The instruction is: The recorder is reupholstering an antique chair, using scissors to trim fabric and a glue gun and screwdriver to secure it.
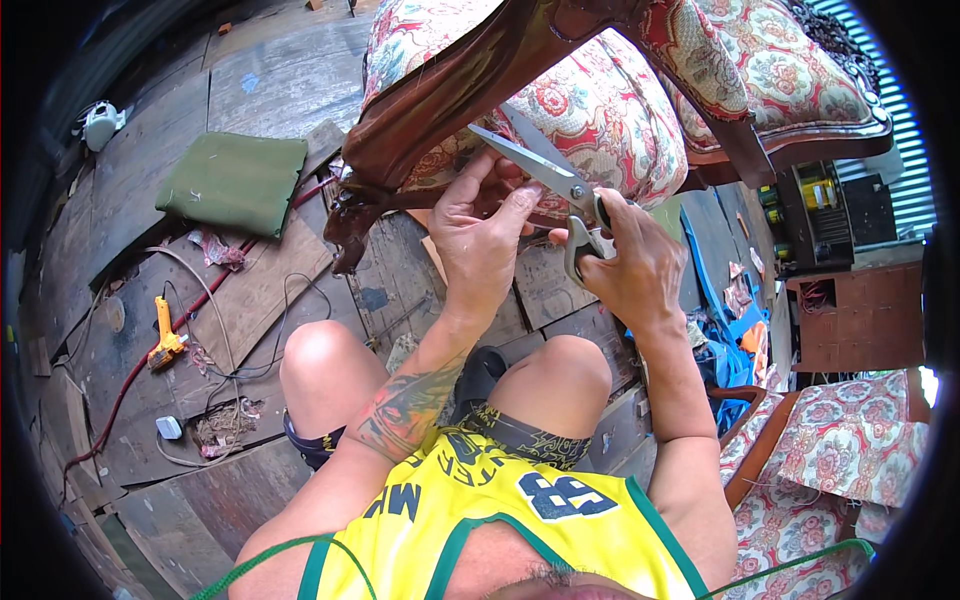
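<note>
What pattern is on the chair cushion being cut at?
A red and green floral print on cream fabric on the chair cushion, shown best in the head view.

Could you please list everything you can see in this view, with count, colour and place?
scissors: one pair, silver blades, grey handles, open, in the right hand, at the chair edge
upholstered chair: one, dark wood frame, red floral fabric, tipped over, top centre
cushion: one, green, on the plank floor, upper left
glue gun: one, yellow, on the floor, left
second floral chair: one, lower right
left hand: on the chair's fabric edge
right hand: gripping the scissors
</note>
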`<state>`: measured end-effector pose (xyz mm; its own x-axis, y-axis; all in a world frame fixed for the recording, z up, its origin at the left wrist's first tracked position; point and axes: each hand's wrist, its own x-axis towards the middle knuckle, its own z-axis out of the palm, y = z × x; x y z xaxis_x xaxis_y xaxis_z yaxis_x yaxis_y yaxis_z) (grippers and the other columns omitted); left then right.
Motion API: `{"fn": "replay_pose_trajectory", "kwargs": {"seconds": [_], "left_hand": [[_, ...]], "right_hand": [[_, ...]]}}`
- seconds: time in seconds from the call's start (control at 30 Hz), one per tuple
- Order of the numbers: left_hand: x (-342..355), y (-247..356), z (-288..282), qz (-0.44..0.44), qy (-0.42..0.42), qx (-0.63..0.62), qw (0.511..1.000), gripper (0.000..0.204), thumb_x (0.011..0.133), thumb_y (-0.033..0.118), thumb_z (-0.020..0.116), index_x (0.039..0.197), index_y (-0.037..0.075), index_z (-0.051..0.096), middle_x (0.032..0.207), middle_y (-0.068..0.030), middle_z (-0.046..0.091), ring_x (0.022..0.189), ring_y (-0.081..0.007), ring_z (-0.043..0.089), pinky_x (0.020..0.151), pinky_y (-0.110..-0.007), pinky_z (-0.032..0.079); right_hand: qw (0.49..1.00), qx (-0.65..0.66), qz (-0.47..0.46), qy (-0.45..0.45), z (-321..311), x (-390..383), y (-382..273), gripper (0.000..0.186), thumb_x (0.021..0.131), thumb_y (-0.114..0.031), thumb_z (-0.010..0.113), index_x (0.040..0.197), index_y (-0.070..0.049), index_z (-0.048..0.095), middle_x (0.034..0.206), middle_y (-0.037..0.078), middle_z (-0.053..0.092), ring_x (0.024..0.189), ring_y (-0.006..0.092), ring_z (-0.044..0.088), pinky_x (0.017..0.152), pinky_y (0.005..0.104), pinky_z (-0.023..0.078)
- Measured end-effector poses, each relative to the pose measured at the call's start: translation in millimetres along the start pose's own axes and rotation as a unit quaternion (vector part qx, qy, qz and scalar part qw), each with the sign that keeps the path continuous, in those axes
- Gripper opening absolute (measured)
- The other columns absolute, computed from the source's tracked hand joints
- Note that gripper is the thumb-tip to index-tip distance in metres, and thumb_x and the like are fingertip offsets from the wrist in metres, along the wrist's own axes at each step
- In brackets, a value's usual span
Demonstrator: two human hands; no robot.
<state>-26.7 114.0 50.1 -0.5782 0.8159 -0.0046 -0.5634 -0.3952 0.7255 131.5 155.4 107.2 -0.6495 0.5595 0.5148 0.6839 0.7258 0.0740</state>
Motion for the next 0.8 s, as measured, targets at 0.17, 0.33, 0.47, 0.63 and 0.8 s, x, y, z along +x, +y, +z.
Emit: {"fn": "replay_pose_trajectory", "kwargs": {"seconds": [0.17, 0.33, 0.47, 0.63, 0.8], "left_hand": [[-0.9, 2.1, 1.3, 0.0, 0.005, 0.011, 1.0, 0.047, 0.089, -0.002, 0.075, 0.134, 0.001, 0.065, 0.107, -0.0017, 0.071, 0.086, -0.0067, 0.069, 0.058, -0.02, 0.051], [-1.2, 3.1, 2.3, 0.029, 0.007, 0.047, 0.998, 0.042, 0.089, -0.006, 0.072, 0.131, -0.001, 0.068, 0.105, -0.0016, 0.071, 0.091, -0.0065, 0.065, 0.083, -0.024, 0.054], [-0.6, 4.4, 2.1, 0.03, 0.008, 0.055, 0.998, 0.042, 0.089, -0.007, 0.071, 0.13, -0.001, 0.068, 0.104, -0.0022, 0.071, 0.09, -0.006, 0.064, 0.082, -0.023, 0.053], [-1.0, 7.3, 3.2, 0.026, 0.01, 0.066, 0.997, 0.042, 0.089, -0.007, 0.07, 0.13, -0.001, 0.068, 0.103, -0.0028, 0.072, 0.086, -0.0053, 0.064, 0.077, -0.022, 0.054], [-1.6, 9.0, 4.2, 0.018, 0.0, 0.04, 0.999, 0.043, 0.089, -0.007, 0.07, 0.132, -0.002, 0.067, 0.105, -0.0036, 0.071, 0.085, -0.0062, 0.066, 0.076, -0.023, 0.055]], "right_hand": [[1.0, -0.001, 0.003, -0.026, -4.7, 2.2, -1.6, 0.061, 0.067, -0.012, 0.082, 0.124, -0.009, 0.059, 0.084, 0.007, 0.066, 0.076, 0.0277, 0.07, 0.061, 0.0406, 0.055], [0.998, 0.017, 0.035, -0.052, -7.6, 3.6, -3.3, 0.059, 0.068, -0.011, 0.08, 0.124, -0.008, 0.06, 0.089, 0.01, 0.071, 0.079, 0.0303, 0.072, 0.065, 0.042, 0.057], [0.997, 0.029, 0.044, -0.064, -7.9, 5.5, -4.6, 0.059, 0.068, -0.011, 0.079, 0.124, -0.008, 0.06, 0.092, 0.011, 0.073, 0.082, 0.0309, 0.073, 0.066, 0.0426, 0.057], [0.993, 0.045, 0.071, -0.088, -7.9, 5.7, -5.2, 0.058, 0.07, -0.012, 0.08, 0.124, -0.008, 0.061, 0.092, 0.012, 0.073, 0.081, 0.0314, 0.073, 0.068, 0.0433, 0.057], [0.995, 0.045, 0.058, -0.069, -1.0, 2.9, -5.7, 0.056, 0.071, -0.012, 0.08, 0.123, -0.007, 0.061, 0.088, 0.011, 0.073, 0.078, 0.0302, 0.073, 0.065, 0.0417, 0.057]]}}
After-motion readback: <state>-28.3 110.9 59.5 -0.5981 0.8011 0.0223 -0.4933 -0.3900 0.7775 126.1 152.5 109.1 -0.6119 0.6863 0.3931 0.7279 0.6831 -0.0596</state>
